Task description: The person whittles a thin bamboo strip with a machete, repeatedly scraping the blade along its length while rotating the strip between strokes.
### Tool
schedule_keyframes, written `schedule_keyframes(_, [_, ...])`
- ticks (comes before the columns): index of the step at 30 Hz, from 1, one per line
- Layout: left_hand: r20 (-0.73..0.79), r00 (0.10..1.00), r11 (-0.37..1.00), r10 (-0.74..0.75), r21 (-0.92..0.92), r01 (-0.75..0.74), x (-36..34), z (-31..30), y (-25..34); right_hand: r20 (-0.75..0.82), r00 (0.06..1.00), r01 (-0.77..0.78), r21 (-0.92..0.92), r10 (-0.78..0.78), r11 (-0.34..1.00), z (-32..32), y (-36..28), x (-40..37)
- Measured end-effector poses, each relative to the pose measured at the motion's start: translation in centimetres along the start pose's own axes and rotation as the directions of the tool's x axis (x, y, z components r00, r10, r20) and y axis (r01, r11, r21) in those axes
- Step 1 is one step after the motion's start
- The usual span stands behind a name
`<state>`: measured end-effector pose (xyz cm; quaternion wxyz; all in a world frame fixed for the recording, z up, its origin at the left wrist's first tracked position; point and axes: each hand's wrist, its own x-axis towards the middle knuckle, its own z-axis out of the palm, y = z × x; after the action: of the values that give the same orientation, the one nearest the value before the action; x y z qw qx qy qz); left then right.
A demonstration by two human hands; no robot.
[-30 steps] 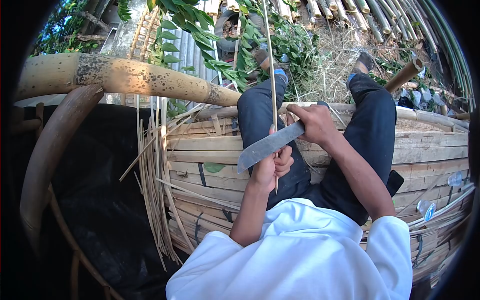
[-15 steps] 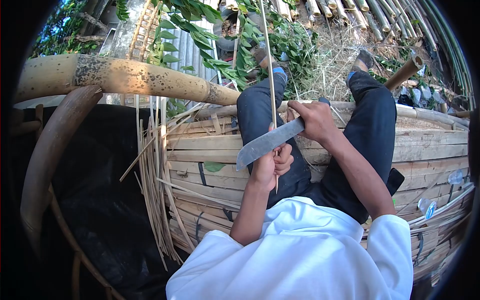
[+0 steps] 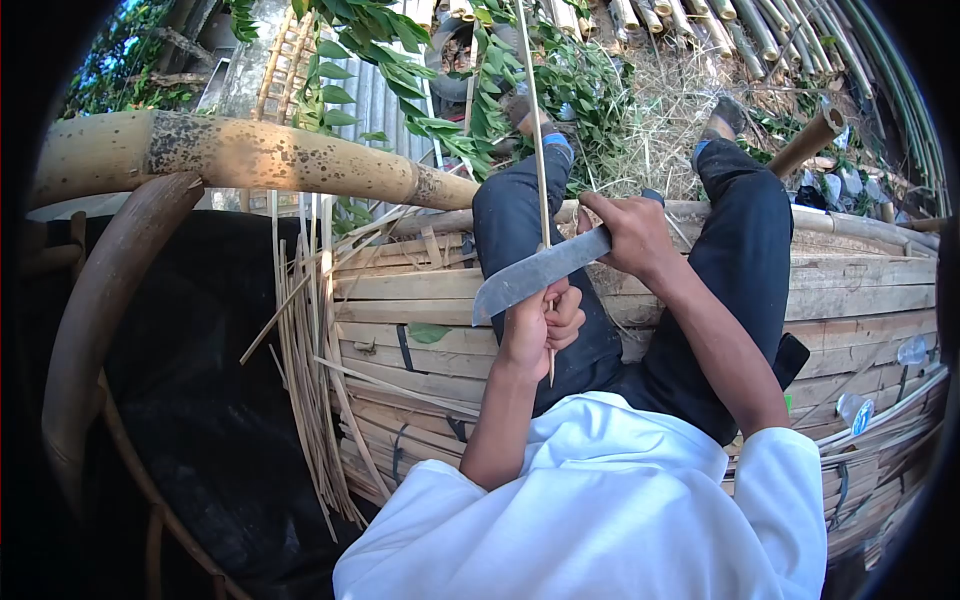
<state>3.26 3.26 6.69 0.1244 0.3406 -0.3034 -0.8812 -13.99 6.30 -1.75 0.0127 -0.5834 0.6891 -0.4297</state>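
- Bamboo strip (image 3: 533, 130): thin, pale yellow, straight and narrow; it stands nearly upright, from below the left hand to the top edge of the frame
- Position of the strip: in front of the person's torso, between the two dark trouser legs, above the slat surface (image 3: 860, 290)
- Left hand (image 3: 535, 330): grip pressed together around the lower part of the strip; a short end projects below the fist
- Right hand (image 3: 625, 235): grip closed around the handle of the knife (image 3: 535, 272)
- Knife: broad grey blade with a blunt, angled tip; it lies across the strip just above the left hand, with the tip pointing to the person's left and slightly down
- Change from the frame one second earlier: the right hand and the knife have shifted slightly upward along the strip; the left hand and the lower end of the strip have stayed almost in place
- Surroundings: a bundle of loose strips (image 3: 305, 350) hangs at the left edge of the slat surface, beside a black sheet (image 3: 200, 380); a thick spotted bamboo pole (image 3: 250, 155) runs across above them
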Motion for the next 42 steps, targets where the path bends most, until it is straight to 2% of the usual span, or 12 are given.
schedule_keyframes(14, [0.017, 1.000, 1.000, -0.011, 0.015, 0.011, -0.5, 0.8, 0.2, 0.030, 0.994, -0.103, -0.046, 0.105, 0.994, -0.7, 1.3, 0.3])
schedule_keyframes(19, [0.066, 0.996, 0.996, -0.068, 0.063, 0.064, -1.3, 1.1, -0.8, -0.050, 0.936, -0.350, -0.021, 0.349, 0.936, -1.3, 3.7, 1.4])
schedule_keyframes(23, [0.055, 0.993, 0.994, -0.107, 0.022, 0.106, -1.1, 1.0, -1.8, 0.044, 0.894, -0.448, 0.045, 0.447, 0.893, -2.2, 3.8, 1.6])
schedule_keyframes(25, [0.011, 0.997, 0.996, -0.083, 0.031, 0.082, -0.6, 0.9, -1.6, 0.082, 0.903, -0.426, 0.063, 0.421, 0.902, -2.0, 3.3, 1.1])
schedule_keyframes(28, [-0.036, 0.998, 0.996, -0.045, 0.075, 0.047, 0.2, 0.8, -1.1, 0.050, 0.997, -0.067, 0.102, 0.062, 0.993, -1.2, 2.3, 0.5])
schedule_keyframes(31, [-0.066, 0.998, 0.992, -0.008, 0.128, 0.017, 0.7, 0.5, -0.5, 0.127, 0.992, -0.031, 0.109, 0.017, 0.994, -0.8, 1.4, 0.4])
schedule_keyframes(33, [-0.071, 0.997, 0.988, -0.011, 0.150, 0.022, 0.6, 0.3, -0.4, 0.144, 0.989, -0.041, 0.075, 0.030, 0.996, -0.7, 1.4, 0.4])
schedule_keyframes(37, [-0.126, 0.991, 0.960, -0.041, 0.270, 0.074, 0.2, 0.0, -0.5, 0.053, 0.965, -0.256, -0.039, 0.258, 0.966, -1.0, 2.8, 1.4])
schedule_keyframes(39, [-0.138, 0.989, 0.947, -0.054, 0.308, 0.094, 0.0, -0.4, -1.2, 0.096, 0.731, -0.676, 0.235, 0.676, 0.698, -1.4, 4.5, 2.4])
schedule_keyframes(40, [-0.143, 0.987, 0.935, -0.069, 0.336, 0.114, 0.0, -0.7, -1.5, 0.260, 0.608, -0.729, 0.557, 0.750, 0.398, -1.8, 4.8, 2.8])
schedule_keyframes(41, [-0.149, 0.985, 0.923, -0.084, 0.362, 0.133, 0.0, -0.9, -1.8, 0.468, 0.468, -0.685, 0.728, 0.750, -0.027, -2.7, 5.2, 2.7])
schedule_keyframes(42, [-0.142, 0.986, 0.923, -0.086, 0.361, 0.133, 0.0, -0.9, -2.0, 0.506, 0.486, -0.544, 0.813, 0.712, -0.207, -3.3, 5.1, 2.6])
